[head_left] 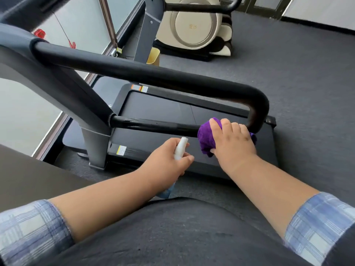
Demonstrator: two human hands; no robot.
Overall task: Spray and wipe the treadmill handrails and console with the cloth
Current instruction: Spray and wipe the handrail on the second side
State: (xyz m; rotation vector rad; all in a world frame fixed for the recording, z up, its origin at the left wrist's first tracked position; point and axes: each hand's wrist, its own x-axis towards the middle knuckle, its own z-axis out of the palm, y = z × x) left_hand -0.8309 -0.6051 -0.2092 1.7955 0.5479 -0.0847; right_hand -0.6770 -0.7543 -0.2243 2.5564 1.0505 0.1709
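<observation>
Right of centre in the frame, the right hand clamps its fingers over a bunched purple cloth, pressing it against the lower black padded handrail near its bend. Just left, the left hand grips a white-nozzled spray bottle, fingers curled around its neck.

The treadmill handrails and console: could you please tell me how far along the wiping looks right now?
Done: the lower rail shows wet streaks near the post, so it looks sprayed. In hand: the right hand presses the purple cloth around that rail near the bend, while the left hand holds the spray bottle. Left: the upper handrail looks dry, though I cannot tell whether it has been wiped, and the console is out of view.
</observation>
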